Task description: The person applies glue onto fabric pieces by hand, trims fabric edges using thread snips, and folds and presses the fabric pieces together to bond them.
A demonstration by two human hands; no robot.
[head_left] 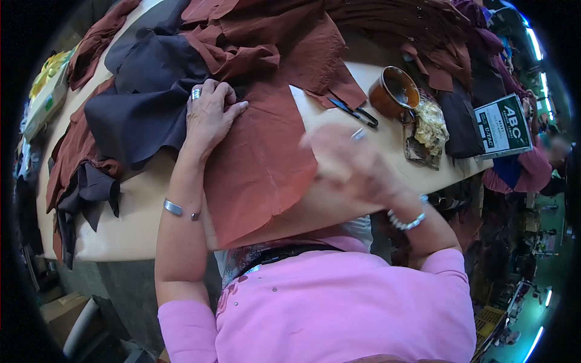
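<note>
My left hand (212, 115) is curled on the reddish-brown fabric piece (260, 169), where it meets the dark navy cloth (154, 91); its fingertips are pressed into the cloth. The fabric piece lies mostly flat, its lower corner reaching over the table edge towards my body. To its right, my right hand (354, 160) is in motion above the bare tabletop, and blur hides its finger positions. Just above that hand lie small thread snips (354, 112) with dark handles, their tip near the reddish-brown fabric.
A brown cup (393, 92) stands on the light table (436, 175), beside a crumpled yellowish wrapper (430, 130). An "ABC" box (505, 127) is at the right edge. Piled brown fabric (411, 24) covers the far side. At right, another person in a pink sleeve (532, 166) is visible.
</note>
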